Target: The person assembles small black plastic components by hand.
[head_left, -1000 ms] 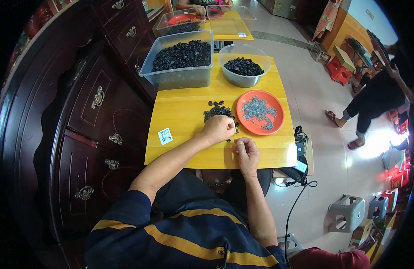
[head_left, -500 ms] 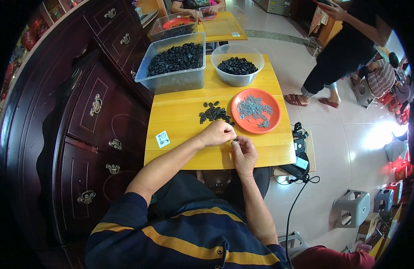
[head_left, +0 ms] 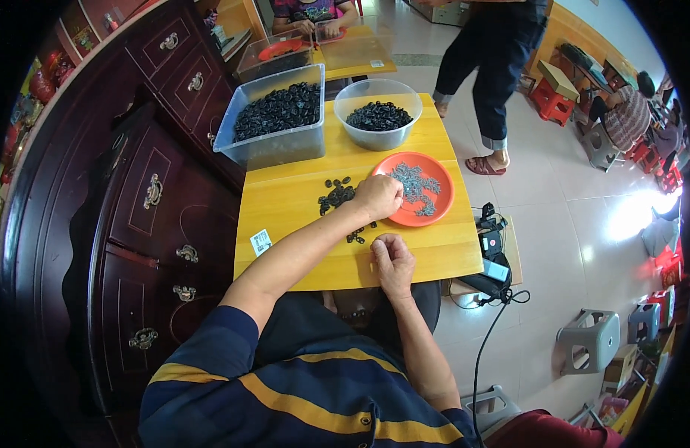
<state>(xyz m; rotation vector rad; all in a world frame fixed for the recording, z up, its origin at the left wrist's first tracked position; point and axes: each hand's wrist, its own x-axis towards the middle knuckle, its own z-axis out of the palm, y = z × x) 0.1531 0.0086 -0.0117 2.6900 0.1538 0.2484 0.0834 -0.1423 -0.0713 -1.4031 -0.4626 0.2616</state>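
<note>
My left hand [head_left: 380,197] reaches over the left rim of an orange-red plate [head_left: 445,207]. Its fingers are pinched together; whatever is between them is hidden. Small silvery metal pieces [head_left: 413,183] lie spread on the plate. Nearer to me, my right hand [head_left: 394,266] rests at the table's front part with curled fingers, thumb against the forefinger. I cannot make out anything held there. A loose pile of small black oval pieces [head_left: 337,196] lies beside my left hand, partly covered by it. Several more black pieces [head_left: 356,237] lie between my left forearm and right hand.
On the yellow table [head_left: 300,224] stand a rectangular clear bin [head_left: 278,149] and a round clear bowl [head_left: 378,138], both holding black pieces. A dark wooden cabinet [head_left: 136,239] is close on the left. A person sits at the far table; another [head_left: 494,75] stands to the right.
My left hand has moved away from my right hand, up to the plate's edge. A few black pieces now show where the hands were together. The standing person has moved left.
</note>
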